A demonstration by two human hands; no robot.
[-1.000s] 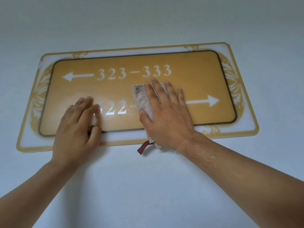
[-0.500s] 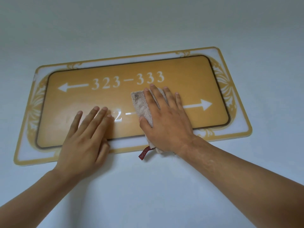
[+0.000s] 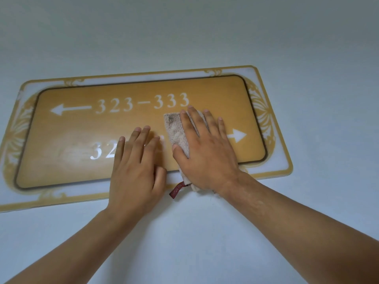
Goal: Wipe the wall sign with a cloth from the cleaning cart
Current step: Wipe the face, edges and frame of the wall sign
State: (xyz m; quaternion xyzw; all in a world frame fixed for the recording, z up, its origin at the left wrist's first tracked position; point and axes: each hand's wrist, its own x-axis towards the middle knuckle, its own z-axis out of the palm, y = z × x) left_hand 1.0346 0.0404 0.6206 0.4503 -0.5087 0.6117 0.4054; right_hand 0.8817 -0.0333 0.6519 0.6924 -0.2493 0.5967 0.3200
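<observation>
Right hand (image 3: 205, 152) is pressing the cloth (image 3: 176, 130) flat on the sign (image 3: 86, 130), fingers straight. Left hand (image 3: 136, 171) is lying flat, holding nothing. Unwiped length is running leftward.

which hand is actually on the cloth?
The right hand: it presses the beige cloth flat against the sign, near the right-pointing arrow. The left hand rests bare on the sign beside it, over the lower numbers.

Your gold wall sign (image 3: 82, 130) is hanging flat on the wall, reading 323–333, while the beige, soiled cloth (image 3: 175, 130) is lying pressed against its lower middle.
</observation>
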